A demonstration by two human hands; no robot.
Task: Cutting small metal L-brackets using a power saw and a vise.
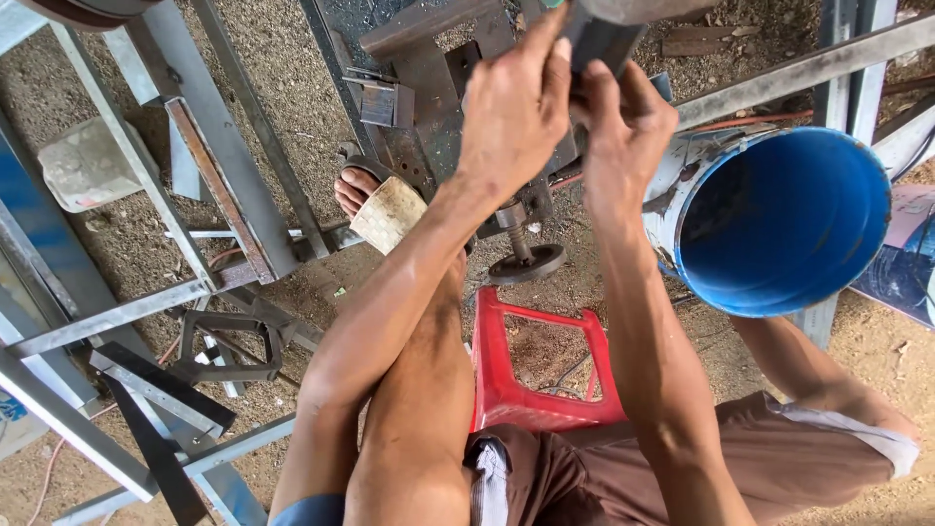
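Right, near end first: person seated on a red plastic stool [531, 375], brown shorts [672, 468], both forearms reaching up and away from the camera. Left knee bare in the centre of the view, left foot in a woven-strap sandal [388, 212] planted on the gravel ground [282, 68].

Just past the stool: a small screw spindle with a round disc foot [526, 263], hanging off a dark steel plate fixture [438, 97].

Hands: left hand [514, 107] and right hand [623, 131] are side by side, touching, both curled tight around a dark grey metal piece [599, 34] at the top edge of the view. Left fingers wrap its left side, right thumb and fingers press its lower right. The piece runs out of frame, so its full shape is unclear. It sits above the plate fixture, level with the top of the view.

Right of the hands: blue plastic bucket [779, 219] lying tipped, mouth toward the camera, just beside the right forearm. A grey steel bar [799, 68] runs diagonally behind it.

Left side: grey angle-iron frames [209, 166] laid across the ground, a black hexagonal steel bracket [234, 346] below them, and a pale concrete block [88, 166] further out.
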